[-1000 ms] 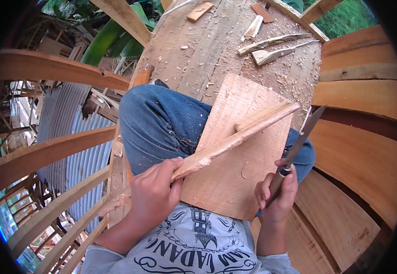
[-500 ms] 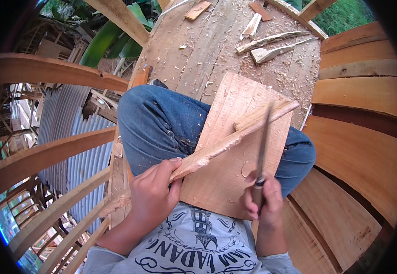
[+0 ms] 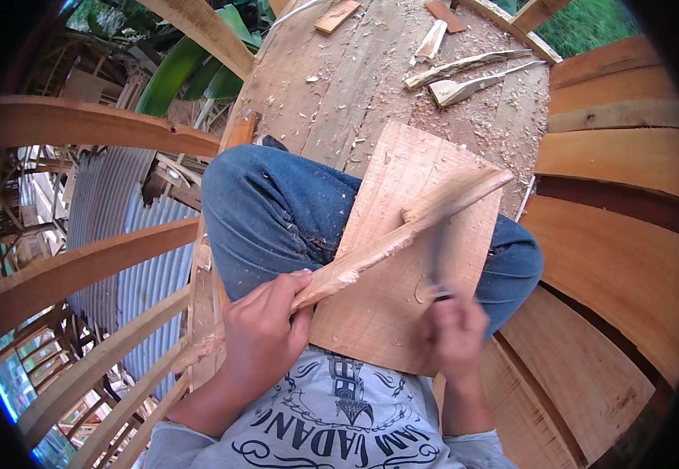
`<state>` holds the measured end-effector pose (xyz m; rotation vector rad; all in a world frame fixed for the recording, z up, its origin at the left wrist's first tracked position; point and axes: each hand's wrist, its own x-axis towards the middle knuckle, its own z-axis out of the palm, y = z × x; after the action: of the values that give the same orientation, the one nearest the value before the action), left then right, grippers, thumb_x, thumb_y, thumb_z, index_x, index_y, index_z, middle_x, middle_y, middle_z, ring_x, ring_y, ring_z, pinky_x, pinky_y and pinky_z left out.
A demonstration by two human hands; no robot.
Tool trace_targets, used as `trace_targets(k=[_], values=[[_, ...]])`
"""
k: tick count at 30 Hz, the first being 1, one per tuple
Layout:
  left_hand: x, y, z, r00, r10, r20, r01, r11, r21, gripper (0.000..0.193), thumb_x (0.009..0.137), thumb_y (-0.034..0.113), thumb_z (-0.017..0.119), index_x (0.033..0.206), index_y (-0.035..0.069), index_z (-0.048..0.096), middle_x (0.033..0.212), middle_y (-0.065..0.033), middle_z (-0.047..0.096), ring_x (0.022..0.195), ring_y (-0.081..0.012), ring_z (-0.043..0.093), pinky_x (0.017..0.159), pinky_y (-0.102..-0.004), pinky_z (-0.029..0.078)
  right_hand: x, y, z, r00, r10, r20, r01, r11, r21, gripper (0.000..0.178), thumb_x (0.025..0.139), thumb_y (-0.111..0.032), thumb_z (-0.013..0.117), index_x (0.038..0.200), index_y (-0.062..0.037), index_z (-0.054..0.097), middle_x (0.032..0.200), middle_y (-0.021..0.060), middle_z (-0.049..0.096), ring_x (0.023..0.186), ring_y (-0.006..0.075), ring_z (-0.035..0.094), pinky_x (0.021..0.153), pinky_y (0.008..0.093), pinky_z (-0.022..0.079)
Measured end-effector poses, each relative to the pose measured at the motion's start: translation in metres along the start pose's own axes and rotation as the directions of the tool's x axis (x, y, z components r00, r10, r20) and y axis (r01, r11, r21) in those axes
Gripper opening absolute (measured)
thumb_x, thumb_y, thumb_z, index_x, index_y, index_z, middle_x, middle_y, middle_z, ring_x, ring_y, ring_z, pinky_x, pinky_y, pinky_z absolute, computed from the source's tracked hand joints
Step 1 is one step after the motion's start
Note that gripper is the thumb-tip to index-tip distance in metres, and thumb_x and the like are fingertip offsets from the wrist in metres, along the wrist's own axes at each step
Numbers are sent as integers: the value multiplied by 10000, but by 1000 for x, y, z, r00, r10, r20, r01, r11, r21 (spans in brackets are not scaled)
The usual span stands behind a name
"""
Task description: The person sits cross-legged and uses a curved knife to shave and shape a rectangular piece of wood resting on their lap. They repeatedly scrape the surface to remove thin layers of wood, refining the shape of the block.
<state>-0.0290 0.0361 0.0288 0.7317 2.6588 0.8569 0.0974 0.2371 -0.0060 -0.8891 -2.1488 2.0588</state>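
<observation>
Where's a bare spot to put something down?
The lap board is mostly bare between the left hand and the blurred knife, below the stick. The floor above the left knee has only scattered chips. Farther right, wood offcuts and shavings crowd it.

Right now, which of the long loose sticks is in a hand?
The rough-edged stick slanting over the flat board, gripped by the left hand; the two tapering sticks lie untouched on the floor.
</observation>
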Motion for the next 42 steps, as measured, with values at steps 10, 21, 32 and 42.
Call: trace_targets(k=[10,21,32,42], values=[[1,-1,4,999,41,-19,-41,999,4,270,701,-52,692,946,13,601,902,-120,703,780,-267,695,642,-327,529,-6,-9,8,979,103,176,-123,987,104,345,958,-160,558,1260,6,558,693,6,570,589,66,519,565,218,420],[-2,5,4,1000,-19,-22,19,1000,-3,154,790,-50,689,906,-10,596,910,-141,708,831,-262,709,701,-303,535,-8,10,6,997,71,-18,-65,969,237,331,966,-172,553,1237,18,544,644,0,505,546,46,454,496,211,373],[-2,6,5,1000,-3,-18,3,1000,7,168,783,-49,696,917,-7,604,923,-145,707,835,-262,709,702,-306,537,-6,11,11,998,19,65,-35,964,264,331,962,-115,541,1267,12,548,680,12,553,525,62,497,477,214,390],[-1,-1,4,1000,23,-18,-23,1000,12,226,734,-45,695,933,6,601,916,-127,707,796,-261,701,663,-319,534,-8,3,7,993,89,-82,-46,903,428,310,981,-184,533,1216,18,544,630,22,520,503,85,513,435,220,396]])
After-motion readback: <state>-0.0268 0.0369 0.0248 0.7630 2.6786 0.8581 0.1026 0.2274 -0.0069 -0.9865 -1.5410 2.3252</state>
